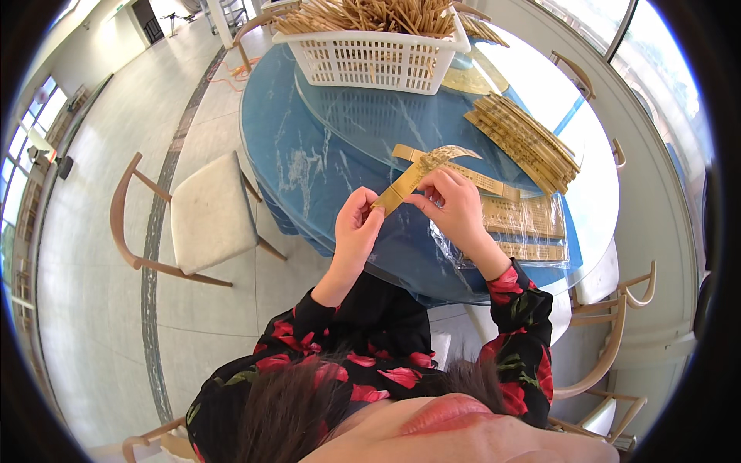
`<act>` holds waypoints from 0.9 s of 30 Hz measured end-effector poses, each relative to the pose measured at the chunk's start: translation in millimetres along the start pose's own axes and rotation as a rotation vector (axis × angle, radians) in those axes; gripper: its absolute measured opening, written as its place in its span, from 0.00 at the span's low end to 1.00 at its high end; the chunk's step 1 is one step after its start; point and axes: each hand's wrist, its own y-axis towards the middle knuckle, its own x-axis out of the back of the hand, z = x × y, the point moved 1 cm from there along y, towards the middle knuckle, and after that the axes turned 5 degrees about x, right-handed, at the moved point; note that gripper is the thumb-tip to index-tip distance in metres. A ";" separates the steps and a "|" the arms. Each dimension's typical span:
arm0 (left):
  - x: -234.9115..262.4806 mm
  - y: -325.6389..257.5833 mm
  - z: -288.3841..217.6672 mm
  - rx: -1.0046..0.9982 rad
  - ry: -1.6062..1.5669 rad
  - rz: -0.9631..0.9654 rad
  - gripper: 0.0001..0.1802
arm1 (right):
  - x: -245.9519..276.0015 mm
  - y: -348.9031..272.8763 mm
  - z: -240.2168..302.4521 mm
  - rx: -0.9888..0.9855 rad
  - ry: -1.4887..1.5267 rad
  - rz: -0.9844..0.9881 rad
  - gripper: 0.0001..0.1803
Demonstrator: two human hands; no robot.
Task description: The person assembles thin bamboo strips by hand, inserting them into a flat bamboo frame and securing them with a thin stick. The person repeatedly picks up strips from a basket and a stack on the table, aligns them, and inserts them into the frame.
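Over the near half of the blue table (305,181), the left hand (357,228) pinches a golden strip (407,181) by its lower end; the right hand (451,207), fingers curled in, meets its edge, hold unclear. Stacked strips (523,143) lie on the table's right.

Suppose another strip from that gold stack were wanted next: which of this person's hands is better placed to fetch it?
Probably the right hand: it is nearer the gold stack, which lies on that side. The left hand is farther off and pinches the lower end of a gold strip.
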 end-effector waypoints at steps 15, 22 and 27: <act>0.9 0.0 -2.0 -0.019 0.036 -0.021 0.05 | 2.1 0.3 20.2 0.556 -0.252 -0.098 0.18; 4.4 -2.8 1.6 -0.011 0.100 0.031 0.05 | -5.5 6.0 13.9 0.489 -0.266 0.064 0.24; 2.2 -2.8 -2.2 -0.004 0.141 0.027 0.05 | -6.1 6.9 10.0 0.445 -0.195 0.123 0.23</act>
